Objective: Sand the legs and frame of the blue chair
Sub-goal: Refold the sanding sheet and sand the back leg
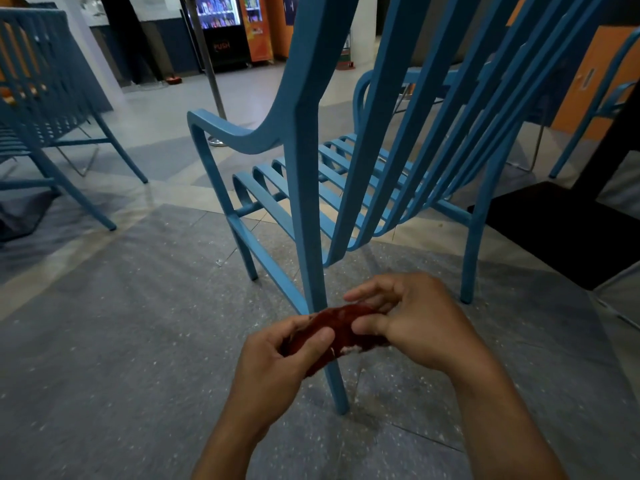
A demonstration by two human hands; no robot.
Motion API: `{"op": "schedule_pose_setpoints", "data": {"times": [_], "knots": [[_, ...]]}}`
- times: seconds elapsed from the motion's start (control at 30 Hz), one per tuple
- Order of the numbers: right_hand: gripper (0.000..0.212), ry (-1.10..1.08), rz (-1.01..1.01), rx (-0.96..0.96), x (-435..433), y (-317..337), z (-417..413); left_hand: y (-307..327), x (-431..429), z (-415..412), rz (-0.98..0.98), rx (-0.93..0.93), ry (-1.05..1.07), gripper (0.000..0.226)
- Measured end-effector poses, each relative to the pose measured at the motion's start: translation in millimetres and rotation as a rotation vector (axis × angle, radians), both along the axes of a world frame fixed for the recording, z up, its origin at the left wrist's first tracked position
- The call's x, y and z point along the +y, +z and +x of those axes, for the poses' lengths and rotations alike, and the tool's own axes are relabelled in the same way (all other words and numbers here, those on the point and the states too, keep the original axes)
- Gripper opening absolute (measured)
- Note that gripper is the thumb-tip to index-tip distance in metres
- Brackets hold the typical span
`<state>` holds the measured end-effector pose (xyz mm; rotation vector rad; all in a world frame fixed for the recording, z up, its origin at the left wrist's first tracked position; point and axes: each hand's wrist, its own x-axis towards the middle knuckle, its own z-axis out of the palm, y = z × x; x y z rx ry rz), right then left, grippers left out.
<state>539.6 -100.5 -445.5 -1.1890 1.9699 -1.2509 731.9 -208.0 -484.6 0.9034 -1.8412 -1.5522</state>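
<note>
A blue metal chair (pixel 311 188) with a slatted seat and back stands in front of me on the tiled floor, seen from behind. Its near rear leg (pixel 336 386) runs down between my hands. A dark red piece of sandpaper (pixel 332 327) is curved in front of that leg at about hand height. My left hand (pixel 277 362) pinches the sandpaper's left end with thumb and fingers. My right hand (pixel 412 323) pinches its right end, thumb on top. Whether the paper touches the leg is hidden by my hands.
Another blue slatted chair (pixel 45 109) stands at the left. A third blue chair (pixel 595 109) is at the far right beside a black table base (pixel 568 230). Vending machines (pixel 225 26) and a metal pole (pixel 207 64) are in the background.
</note>
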Motion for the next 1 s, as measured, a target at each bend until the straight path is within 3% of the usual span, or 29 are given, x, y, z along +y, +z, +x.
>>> {"op": "schedule_pose_setpoints", "data": {"times": [0.2,0.43,0.57,0.73,1.0], "knots": [[0.023,0.0,-0.183,-0.044,-19.9,32.5,-5.4,38.3,-15.4,-20.2,-0.261,0.105,0.247,0.037],[0.011,-0.241,-0.3,-0.106,-63.2,25.8,0.3,62.1,-27.7,-49.8,-0.508,0.096,0.514,0.024],[0.013,-0.318,-0.303,-0.163,-77.1,7.2,1.0,50.4,-27.5,-59.1,-0.502,0.065,0.55,0.026],[0.013,-0.327,-0.268,-0.135,-78.2,-11.4,-0.3,28.2,-30.6,-58.0,-0.447,0.117,0.536,0.042],[0.009,-0.422,-0.061,-0.015,-70.7,-59.0,15.0,-26.1,-22.4,-58.0,-0.341,-0.011,0.561,0.025]]}}
